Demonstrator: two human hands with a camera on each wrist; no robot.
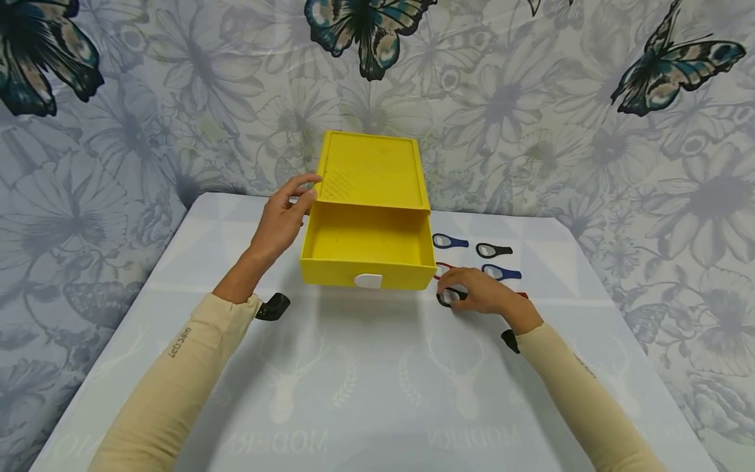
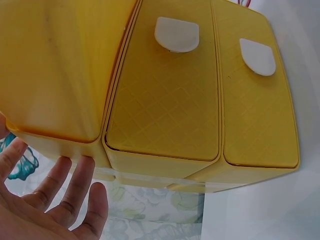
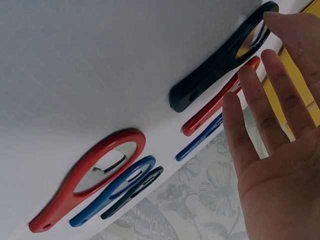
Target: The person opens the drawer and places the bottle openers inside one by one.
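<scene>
My left hand (image 1: 280, 221) touches the left side of a yellow drawer box (image 1: 374, 167), its fingers fairly straight in the left wrist view. The top drawer (image 1: 336, 272) is pulled out towards me. Over a black peeler-like tool (image 3: 200, 77) hovers my right hand (image 1: 482, 293), thumb and fingertips at its oval head. That head has a shiny centre with a slit; a firm pinch is not evident. Similar red (image 3: 90, 175) and blue (image 3: 117, 190) tools lie on the table beside my right hand.
Two lower drawers with white tabs (image 2: 177, 35) are shut beneath the pulled-out one. Behind the white table (image 1: 366, 387) hangs a flowered backdrop (image 1: 507, 131). A further black tool (image 1: 494, 250) and a blue one (image 1: 450, 241) lie right of the box.
</scene>
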